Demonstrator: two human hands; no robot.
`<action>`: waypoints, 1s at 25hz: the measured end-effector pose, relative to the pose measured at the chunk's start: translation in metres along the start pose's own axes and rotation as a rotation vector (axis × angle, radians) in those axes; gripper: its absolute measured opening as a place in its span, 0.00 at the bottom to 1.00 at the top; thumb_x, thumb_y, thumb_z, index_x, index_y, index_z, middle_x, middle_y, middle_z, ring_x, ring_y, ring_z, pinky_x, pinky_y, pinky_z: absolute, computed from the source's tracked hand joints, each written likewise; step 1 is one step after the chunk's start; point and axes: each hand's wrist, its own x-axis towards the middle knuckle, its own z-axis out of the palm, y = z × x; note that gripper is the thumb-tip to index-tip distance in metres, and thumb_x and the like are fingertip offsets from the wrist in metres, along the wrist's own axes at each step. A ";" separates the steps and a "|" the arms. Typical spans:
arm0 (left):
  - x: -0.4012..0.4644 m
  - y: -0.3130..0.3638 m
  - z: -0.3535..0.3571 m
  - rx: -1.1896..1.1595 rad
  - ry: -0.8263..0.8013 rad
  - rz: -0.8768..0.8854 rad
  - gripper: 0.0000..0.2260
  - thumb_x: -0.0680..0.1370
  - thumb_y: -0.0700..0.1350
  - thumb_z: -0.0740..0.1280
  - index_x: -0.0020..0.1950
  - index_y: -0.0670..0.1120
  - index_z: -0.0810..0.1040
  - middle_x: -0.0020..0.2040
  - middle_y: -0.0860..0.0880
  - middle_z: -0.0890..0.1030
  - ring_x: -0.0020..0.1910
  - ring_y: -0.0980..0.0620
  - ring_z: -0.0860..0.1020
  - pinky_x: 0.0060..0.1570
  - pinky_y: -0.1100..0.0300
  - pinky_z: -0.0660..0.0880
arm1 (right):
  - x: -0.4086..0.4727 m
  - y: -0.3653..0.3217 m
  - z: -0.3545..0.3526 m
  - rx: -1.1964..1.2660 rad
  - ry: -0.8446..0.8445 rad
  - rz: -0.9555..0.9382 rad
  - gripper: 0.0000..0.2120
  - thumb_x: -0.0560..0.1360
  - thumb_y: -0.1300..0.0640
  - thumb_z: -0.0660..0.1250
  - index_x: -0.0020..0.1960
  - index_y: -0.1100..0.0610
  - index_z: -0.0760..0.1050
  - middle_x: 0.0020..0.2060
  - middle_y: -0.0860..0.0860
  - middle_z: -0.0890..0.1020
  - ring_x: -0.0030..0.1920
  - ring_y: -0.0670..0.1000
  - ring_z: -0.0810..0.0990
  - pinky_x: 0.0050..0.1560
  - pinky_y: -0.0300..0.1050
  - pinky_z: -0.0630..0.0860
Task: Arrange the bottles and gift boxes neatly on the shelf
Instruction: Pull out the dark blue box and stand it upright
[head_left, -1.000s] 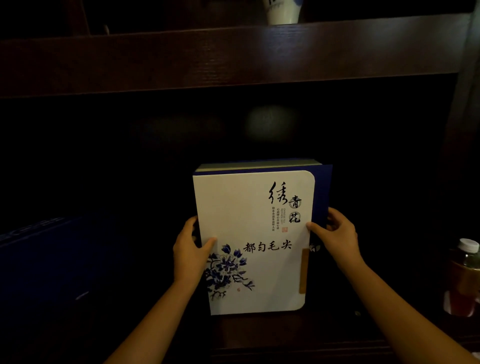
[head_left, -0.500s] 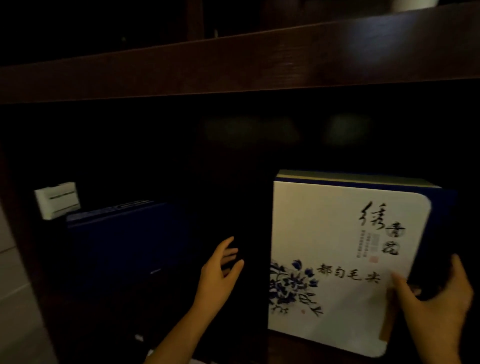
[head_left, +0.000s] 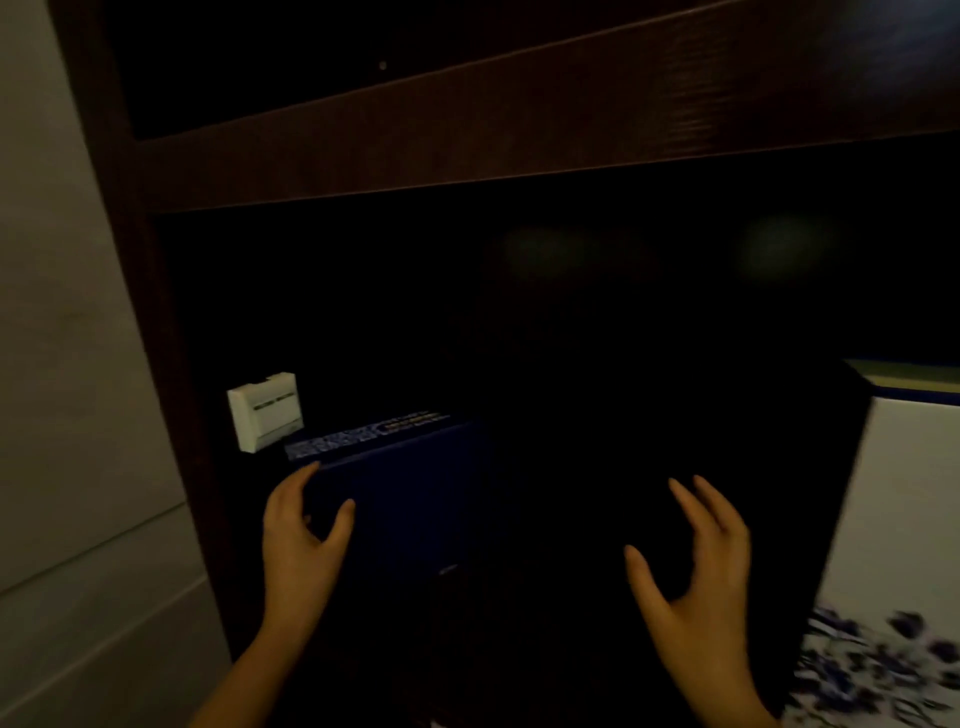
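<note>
Our left hand cups spread fingers around the left front corner of a dark blue gift box, while our right hand hangs open and empty in the dark gap beside the white floral gift box, no longer holding it. A small white box stands behind the blue one. Since a moment ago our view has swung left, showing the dim wooden shelf and pale wall.

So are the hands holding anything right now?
Nothing held yet. The left hand curls at the dark blue box's left edge; the right hand is open beside it.
</note>
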 end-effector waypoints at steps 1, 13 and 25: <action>0.017 -0.010 -0.009 0.013 0.013 -0.004 0.26 0.74 0.43 0.68 0.70 0.47 0.65 0.70 0.43 0.67 0.67 0.44 0.68 0.63 0.47 0.70 | 0.013 -0.001 0.027 -0.023 -0.052 0.014 0.29 0.70 0.57 0.70 0.68 0.50 0.63 0.69 0.56 0.63 0.68 0.50 0.61 0.69 0.40 0.59; 0.094 -0.064 -0.001 -0.289 -0.283 -0.491 0.35 0.74 0.55 0.65 0.75 0.55 0.49 0.76 0.45 0.58 0.70 0.40 0.66 0.65 0.46 0.67 | 0.162 0.063 0.226 -0.067 -0.349 0.515 0.48 0.66 0.47 0.74 0.75 0.51 0.47 0.75 0.57 0.55 0.73 0.59 0.55 0.72 0.55 0.61; 0.091 -0.064 -0.010 -0.281 -0.291 -0.416 0.36 0.72 0.53 0.68 0.75 0.54 0.52 0.75 0.46 0.60 0.71 0.44 0.65 0.68 0.44 0.67 | 0.168 0.092 0.251 0.257 -0.303 0.667 0.37 0.68 0.54 0.73 0.71 0.57 0.59 0.69 0.60 0.68 0.67 0.61 0.69 0.65 0.50 0.69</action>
